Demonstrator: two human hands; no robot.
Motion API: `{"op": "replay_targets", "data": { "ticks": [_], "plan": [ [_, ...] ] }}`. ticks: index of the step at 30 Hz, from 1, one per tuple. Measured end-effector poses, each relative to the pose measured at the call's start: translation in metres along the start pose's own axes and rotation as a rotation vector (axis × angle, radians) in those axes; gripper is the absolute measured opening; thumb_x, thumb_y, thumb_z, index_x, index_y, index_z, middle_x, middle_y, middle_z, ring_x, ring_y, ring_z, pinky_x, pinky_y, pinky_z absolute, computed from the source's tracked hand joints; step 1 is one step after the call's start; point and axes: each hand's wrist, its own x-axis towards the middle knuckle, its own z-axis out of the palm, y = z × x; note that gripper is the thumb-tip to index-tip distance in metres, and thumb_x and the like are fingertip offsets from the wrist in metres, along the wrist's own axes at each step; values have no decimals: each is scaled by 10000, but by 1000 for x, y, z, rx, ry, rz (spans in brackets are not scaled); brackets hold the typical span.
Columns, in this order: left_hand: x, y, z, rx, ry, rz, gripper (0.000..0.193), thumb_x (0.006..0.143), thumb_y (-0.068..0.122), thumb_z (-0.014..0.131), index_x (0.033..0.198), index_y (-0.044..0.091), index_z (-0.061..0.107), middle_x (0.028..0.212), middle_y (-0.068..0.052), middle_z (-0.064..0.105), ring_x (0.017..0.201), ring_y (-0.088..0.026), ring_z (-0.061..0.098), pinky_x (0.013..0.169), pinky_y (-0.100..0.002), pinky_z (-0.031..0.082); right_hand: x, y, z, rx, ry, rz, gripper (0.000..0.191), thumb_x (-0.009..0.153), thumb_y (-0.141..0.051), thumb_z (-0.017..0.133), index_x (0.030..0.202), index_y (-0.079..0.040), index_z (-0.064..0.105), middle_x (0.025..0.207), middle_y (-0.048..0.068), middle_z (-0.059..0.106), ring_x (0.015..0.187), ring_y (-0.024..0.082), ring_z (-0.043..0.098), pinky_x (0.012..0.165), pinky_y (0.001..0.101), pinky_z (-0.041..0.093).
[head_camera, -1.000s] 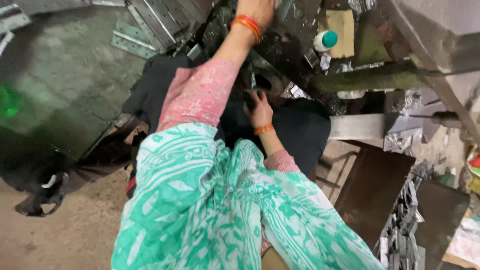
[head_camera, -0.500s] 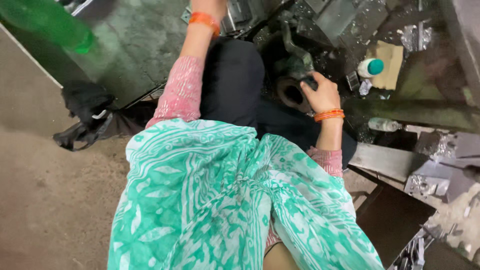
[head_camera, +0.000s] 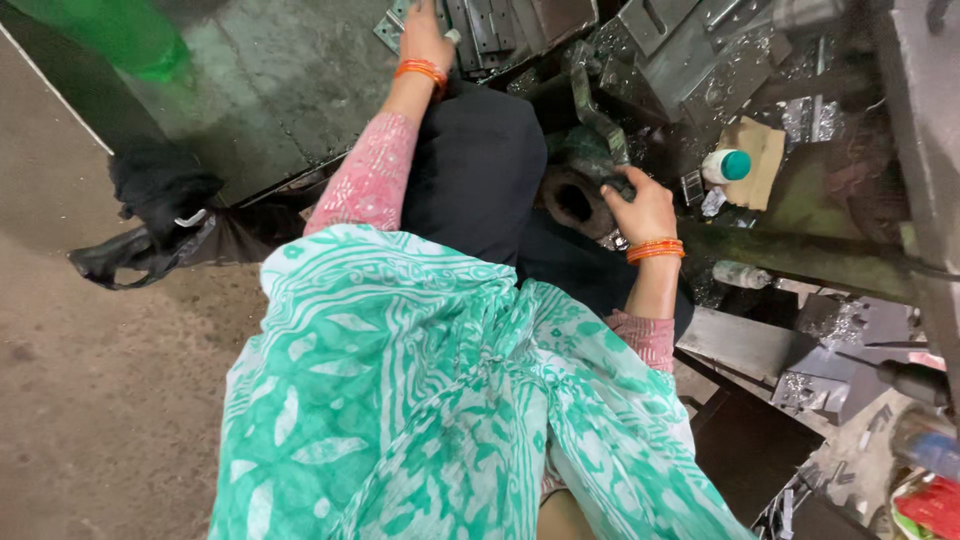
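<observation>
Head cam, looking down over a green-and-white patterned cloth w/ pink sleeves. Left hand is stretched up to the top edge of the view, resting on a stack of flat grey metal plates; fingers curl down onto the plates w/ a small pale bit at the fingertips, can't tell if it's gripped or just touched. Orange bangles on that wrist. Right hand sits lower right, fingers closed round a dark greenish metal lever, thumb side toward the camera; orange bangles on this wrist too. The lever is dull, grimy, curved, rising from the hand up toward the machine parts above. Just left of the hand is a rusty brown round metal part w/ a dark hole, touching or nearly touching the lever base, can't tell which. Black cloth lies btwn the two arms. Right of the hand: small white bottle w/ teal cap on a cardboard scrap, metal shavings scattered around. Black bag on the concrete floor at left.
</observation>
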Motion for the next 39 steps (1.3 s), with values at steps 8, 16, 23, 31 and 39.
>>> {"op": "replay_targets", "data": {
  "ticks": [8, 16, 23, 31, 39],
  "plan": [
    [-1, 14, 13, -164, 142, -344, 873, 626, 109, 901, 1395, 79, 490, 1064, -236, 727, 1046, -425, 686, 896, -462, 556, -2, 1, 1, 22, -15, 18, 456, 862, -357, 755, 1236, -99, 716, 1130, 246, 720, 1090, 417, 678, 946, 460, 530],
    [-5, -6, -13, -388, 450, -259, 807, 617, 115, 910, 1345, 44, 568, 1076, -186, 754, 974, -343, 762, 865, -407, 585, -8, 2, -6, 79, -3, 77, 459, 855, -367, 743, 1248, -132, 716, 1119, 225, 728, 1073, 399, 695, 938, 456, 543],
    [10, 15, -40, -643, 177, -123, 601, 742, 8, 853, 1309, 5, 655, 922, -46, 744, 778, -152, 659, 715, -317, 568, -8, 15, -13, 40, -27, 72, 465, 867, -402, 739, 1256, -148, 715, 1155, 215, 720, 1086, 419, 673, 932, 499, 534],
    [15, 157, 68, -501, 54, 417, 267, 769, 86, 903, 972, 33, 737, 807, -69, 791, 685, -188, 754, 627, -350, 609, -16, 41, -17, 62, -1, 84, 463, 855, -425, 730, 1244, -174, 716, 1135, 228, 719, 1061, 422, 680, 915, 500, 545],
    [-81, 223, 165, 637, -410, 1088, 733, 851, 515, 667, 1437, 95, 530, 1471, -154, 488, 1401, -315, 410, 1109, -743, 59, -14, 47, -17, 71, -32, 130, 447, 855, -401, 708, 1238, -169, 707, 1101, 205, 736, 1049, 414, 686, 895, 513, 553]
  ]
}}
